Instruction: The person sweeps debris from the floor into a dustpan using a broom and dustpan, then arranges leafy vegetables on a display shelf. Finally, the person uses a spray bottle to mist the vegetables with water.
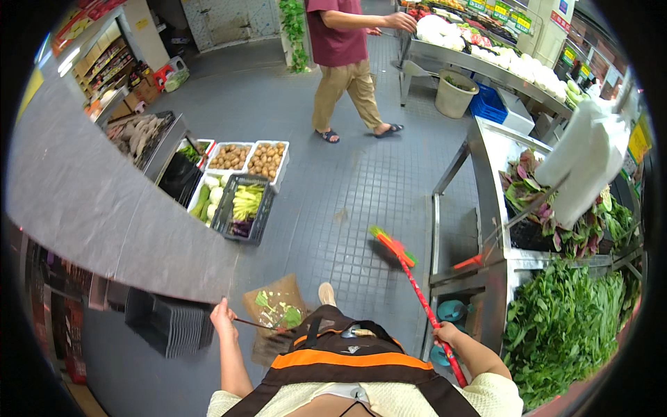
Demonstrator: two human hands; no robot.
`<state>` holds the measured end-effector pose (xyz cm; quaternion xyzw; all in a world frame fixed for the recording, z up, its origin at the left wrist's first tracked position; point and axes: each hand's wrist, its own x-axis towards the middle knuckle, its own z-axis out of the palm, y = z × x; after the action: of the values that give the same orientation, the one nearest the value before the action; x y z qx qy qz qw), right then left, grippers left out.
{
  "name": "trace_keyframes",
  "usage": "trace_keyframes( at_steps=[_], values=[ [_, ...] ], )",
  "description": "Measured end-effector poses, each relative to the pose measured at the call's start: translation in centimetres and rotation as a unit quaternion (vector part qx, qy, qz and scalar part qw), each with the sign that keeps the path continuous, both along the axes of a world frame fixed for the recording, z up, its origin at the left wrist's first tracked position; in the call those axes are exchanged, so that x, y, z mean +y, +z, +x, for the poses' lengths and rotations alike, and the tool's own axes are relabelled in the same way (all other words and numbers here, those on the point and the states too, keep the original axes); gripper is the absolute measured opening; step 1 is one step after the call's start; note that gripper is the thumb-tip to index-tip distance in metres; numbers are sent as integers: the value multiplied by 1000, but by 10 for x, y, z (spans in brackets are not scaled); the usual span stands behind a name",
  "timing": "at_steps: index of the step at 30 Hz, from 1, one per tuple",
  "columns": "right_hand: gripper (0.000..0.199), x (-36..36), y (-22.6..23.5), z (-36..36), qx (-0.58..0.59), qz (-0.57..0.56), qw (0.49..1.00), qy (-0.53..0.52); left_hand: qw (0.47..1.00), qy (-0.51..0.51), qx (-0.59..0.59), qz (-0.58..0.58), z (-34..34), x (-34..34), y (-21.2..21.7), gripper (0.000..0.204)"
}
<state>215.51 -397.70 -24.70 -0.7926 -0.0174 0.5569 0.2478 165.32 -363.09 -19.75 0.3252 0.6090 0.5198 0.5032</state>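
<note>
Sweeping, partway: right hand (pixel 445 335) fingers gripped red-handled broom (pixel 406 271); left hand (pixel 222 316) fingers gripped brown dustpan (pixel 274 306) already holding green leaf scraps (pixel 281 314); grey tiled floor (pixel 326 201) ahead unswept.

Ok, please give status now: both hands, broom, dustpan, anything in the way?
Left hand grips dustpan handle. Right hand grips red broom. Dustpan holds green leaf scraps. Metal stand leg beside broom head.

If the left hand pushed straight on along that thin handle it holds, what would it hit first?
Probably the brown dustpan with green leaf scraps; the left hand points right along the handle toward it. Depth is unclear.
</note>
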Motion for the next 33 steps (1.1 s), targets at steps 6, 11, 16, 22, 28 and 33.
trace_keyframes(
  at_steps=[6, 11, 16, 22, 28, 33],
  values=[
    [10, 106, 7, 22, -29, -129, 989, 68, 996, -67, -12, -53, 84, 154, -7, 35],
    [11, 153, 20, 62, -38, -145, 985, 81, 991, -122, -9, -57, 155, 275, 3, 37],
    [13, 226, 42, 119, -44, -103, 993, 30, 989, -145, 14, -30, 233, 386, -2, 34],
    [16, 354, 34, 215, -30, -38, 999, -4, 989, -145, 3, -10, 329, 510, 2, 31],
    [14, 477, 49, 304, 74, 25, 992, -101, 991, -133, -25, 22, 430, 623, 16, 26],
    [13, 566, 51, 363, 156, 79, 961, -216, 984, -175, -40, -3, 558, 707, 30, 30]
  ],
)
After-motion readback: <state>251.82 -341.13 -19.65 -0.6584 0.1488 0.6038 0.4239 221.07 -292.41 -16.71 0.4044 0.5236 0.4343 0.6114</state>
